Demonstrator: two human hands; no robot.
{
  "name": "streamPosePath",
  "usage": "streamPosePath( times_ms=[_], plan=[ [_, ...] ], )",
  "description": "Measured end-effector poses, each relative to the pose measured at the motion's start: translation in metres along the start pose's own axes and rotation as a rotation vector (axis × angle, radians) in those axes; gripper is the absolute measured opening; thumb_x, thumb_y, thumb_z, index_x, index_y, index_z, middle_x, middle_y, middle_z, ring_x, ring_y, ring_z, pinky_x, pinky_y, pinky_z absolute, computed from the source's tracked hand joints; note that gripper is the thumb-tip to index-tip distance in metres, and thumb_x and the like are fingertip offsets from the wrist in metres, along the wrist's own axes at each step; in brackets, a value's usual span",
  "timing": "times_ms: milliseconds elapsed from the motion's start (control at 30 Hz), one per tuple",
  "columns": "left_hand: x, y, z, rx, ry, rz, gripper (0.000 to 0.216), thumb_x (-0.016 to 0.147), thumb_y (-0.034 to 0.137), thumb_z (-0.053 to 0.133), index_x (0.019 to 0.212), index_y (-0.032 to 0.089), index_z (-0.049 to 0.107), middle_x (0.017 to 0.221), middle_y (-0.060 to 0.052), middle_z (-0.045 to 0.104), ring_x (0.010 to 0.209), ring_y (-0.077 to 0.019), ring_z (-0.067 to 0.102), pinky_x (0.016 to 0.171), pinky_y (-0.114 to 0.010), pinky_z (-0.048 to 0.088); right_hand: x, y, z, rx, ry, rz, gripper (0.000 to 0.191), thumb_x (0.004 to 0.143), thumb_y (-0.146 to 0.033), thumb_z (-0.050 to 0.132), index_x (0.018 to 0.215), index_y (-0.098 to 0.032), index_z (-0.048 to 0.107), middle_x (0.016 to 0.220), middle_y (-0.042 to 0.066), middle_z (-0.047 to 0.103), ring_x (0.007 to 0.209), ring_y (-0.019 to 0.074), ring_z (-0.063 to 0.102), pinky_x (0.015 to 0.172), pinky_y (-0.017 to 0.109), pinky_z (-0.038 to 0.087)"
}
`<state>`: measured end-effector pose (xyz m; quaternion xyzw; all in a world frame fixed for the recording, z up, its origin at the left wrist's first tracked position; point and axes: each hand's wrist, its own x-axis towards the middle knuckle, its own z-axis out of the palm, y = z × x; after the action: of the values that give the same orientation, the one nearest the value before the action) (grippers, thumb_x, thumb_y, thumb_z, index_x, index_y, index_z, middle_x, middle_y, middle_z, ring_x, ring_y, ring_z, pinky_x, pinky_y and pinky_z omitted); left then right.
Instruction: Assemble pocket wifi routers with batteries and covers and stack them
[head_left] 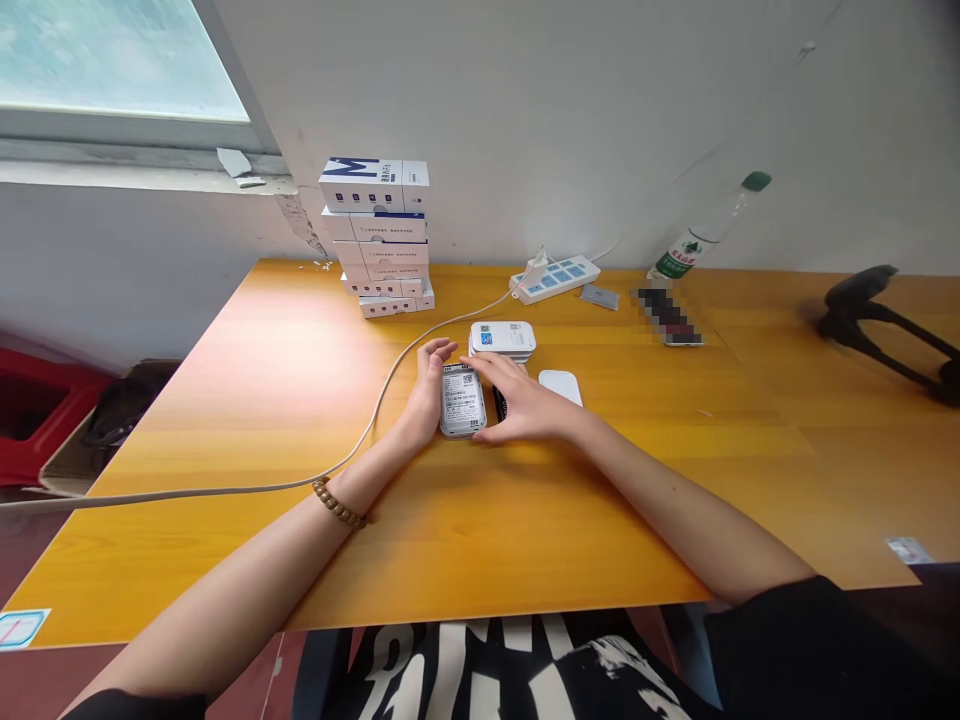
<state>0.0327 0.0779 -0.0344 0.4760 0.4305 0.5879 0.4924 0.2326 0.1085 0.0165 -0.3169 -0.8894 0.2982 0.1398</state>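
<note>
A small white electronic device (463,402) lies between my hands, its back open, with a printed label and QR code inside. My left hand (426,400) is upright along its left edge, fingers stretched and slightly curled at the tips. My right hand (520,398) spans its right side, thumb at the near corner and fingertips at the far corner. Under my right palm a black item (500,404) partly shows; its kind is hidden. Just right of that hand lies a white rounded cover (561,386). Behind my fingers is a short stack of white rounded devices (503,338).
A stack of white boxes (384,255) stands at the back left. A pale cable (381,400) crosses the table to a power strip (556,279). Further right are a grey card (600,297), a bottle (684,250), a blurred-out phone (671,318) and a black stand-like object (885,325).
</note>
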Motion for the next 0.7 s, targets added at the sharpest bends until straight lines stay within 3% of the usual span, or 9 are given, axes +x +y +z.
streamPosePath(
  times_ms=[200,433,600,700],
  plan=[
    [-0.001,-0.008,0.0,0.07,-0.03,-0.016,0.07,0.096,0.088,0.041,0.133,0.028,0.05,0.151,-0.015,0.055,0.15,-0.0315,0.048,0.127,-0.055,0.036,-0.001,0.004,0.0,-0.053,-0.012,0.016,0.114,0.075,-0.048,0.092,0.169,-0.031,0.029,0.163,0.019,0.043,0.157,0.0438,0.034,0.126,0.065,0.031],
    [-0.001,-0.009,0.002,0.111,-0.03,0.0,0.062,0.103,0.08,0.036,0.132,0.028,0.05,0.15,-0.013,0.057,0.143,-0.0294,0.055,0.124,-0.054,0.041,0.001,0.002,-0.001,-0.097,-0.04,0.029,0.117,0.077,-0.051,0.092,0.171,-0.031,0.025,0.162,0.019,0.042,0.157,0.0436,0.033,0.127,0.065,0.03],
    [-0.001,-0.01,0.002,0.131,-0.019,-0.008,0.061,0.105,0.078,0.033,0.133,0.027,0.05,0.148,-0.013,0.057,0.146,-0.0294,0.052,0.123,-0.053,0.041,-0.003,0.0,-0.003,-0.106,-0.074,0.033,0.126,0.075,-0.058,0.092,0.173,-0.031,0.017,0.171,0.019,0.034,0.162,0.0435,0.027,0.128,0.067,0.026],
    [0.0,-0.012,0.002,0.138,-0.004,0.004,0.062,0.104,0.08,0.032,0.131,0.028,0.051,0.147,-0.013,0.058,0.146,-0.0297,0.052,0.122,-0.053,0.042,-0.005,0.001,-0.018,-0.099,0.004,0.024,0.114,0.081,-0.064,0.086,0.172,-0.031,0.024,0.172,0.017,0.035,0.162,0.0421,0.029,0.128,0.064,0.03]
  ],
)
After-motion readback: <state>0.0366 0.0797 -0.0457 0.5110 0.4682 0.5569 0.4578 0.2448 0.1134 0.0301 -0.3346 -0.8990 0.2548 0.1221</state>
